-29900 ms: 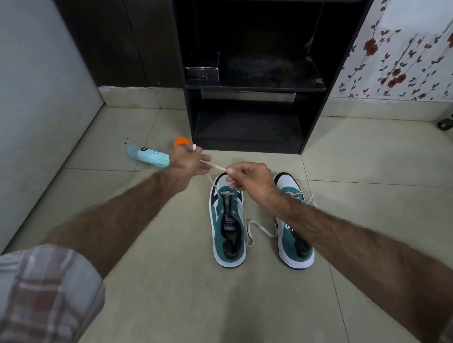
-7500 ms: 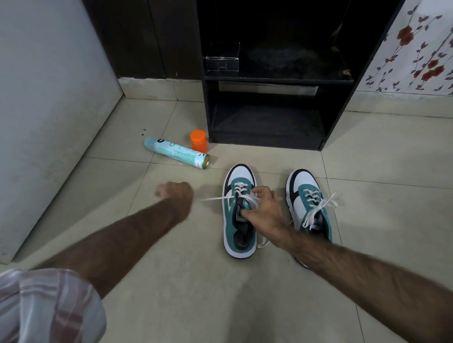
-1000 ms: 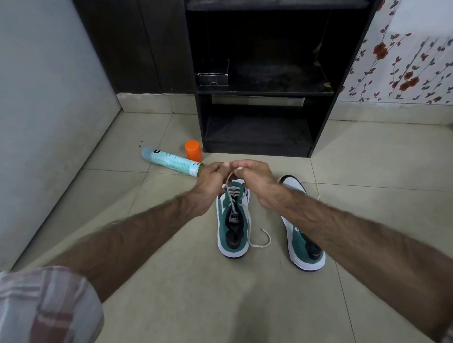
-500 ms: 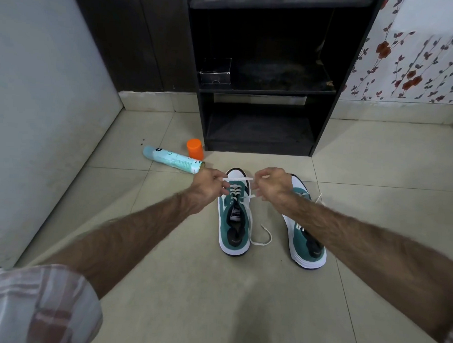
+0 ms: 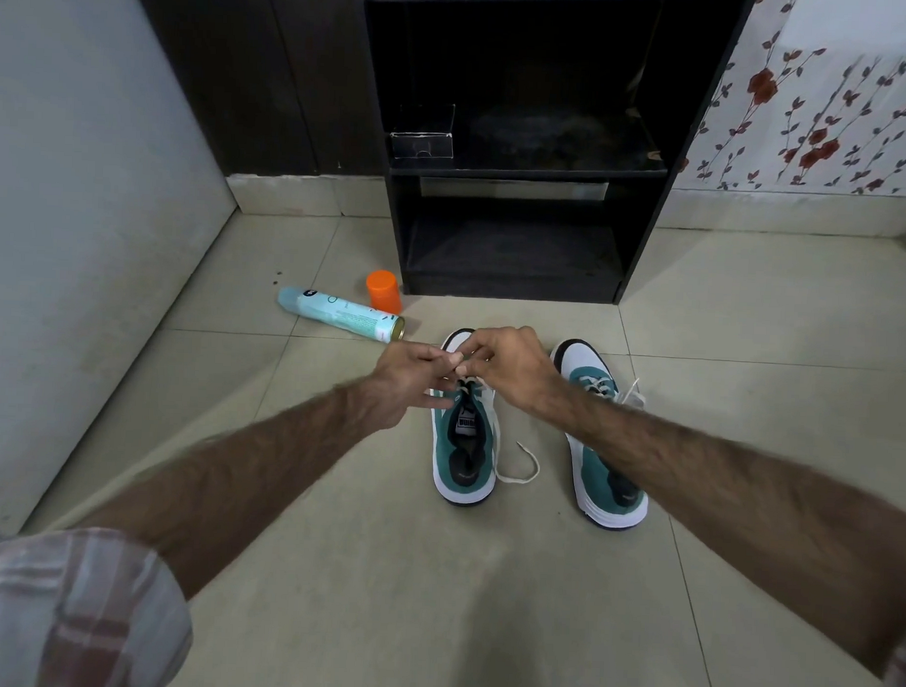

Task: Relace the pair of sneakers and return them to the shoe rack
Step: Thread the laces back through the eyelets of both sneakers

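Your left sneaker [image 5: 465, 446] stands on the floor [image 5: 431, 599] with its toe toward the shoe rack [image 5: 518, 191], long axis running straight away from you, directly under both hands. Your left hand [image 5: 403, 380] and right hand [image 5: 506, 368] meet over its upper eyelets, about equally near. The fingers [image 5: 453, 357] of both are pinched together on the lace [image 5: 518, 464], whose loose end trails toward the right sneaker [image 5: 604, 451], laced beside it.
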